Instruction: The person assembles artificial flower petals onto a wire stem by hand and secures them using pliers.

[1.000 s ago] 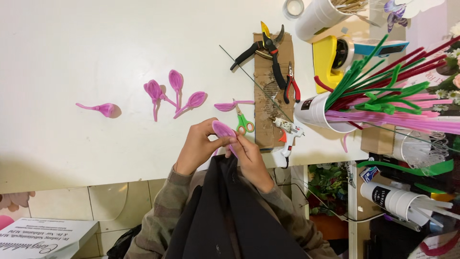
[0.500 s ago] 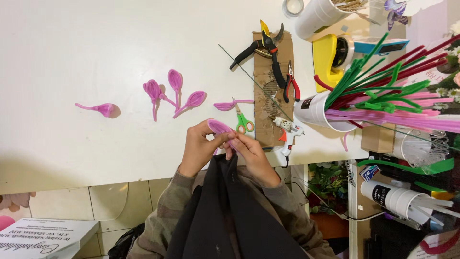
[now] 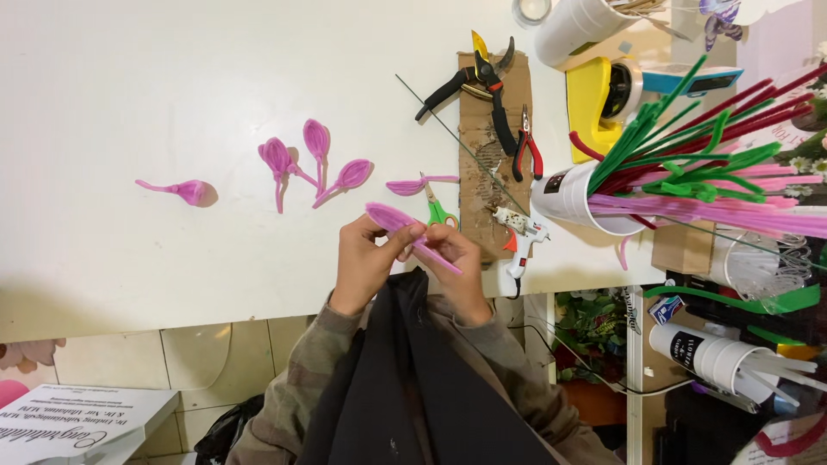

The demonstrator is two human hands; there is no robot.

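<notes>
Head camera view, looking down at a white table [image 3: 129,103]. Both hands meet at its near edge: the left hand [image 3: 366,258] and right hand [image 3: 457,263] each pinch a pink petal with a thin stem [image 3: 405,226], fingers closed on it. Finished pink petals [image 3: 314,159] lie farther out. Green-handled scissors [image 3: 439,211] rest just beyond the right hand.

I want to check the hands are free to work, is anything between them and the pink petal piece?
No. Both the left hand and right hand already grip the pink petal piece directly; the green-handled scissors lie just beyond on the table.
</notes>
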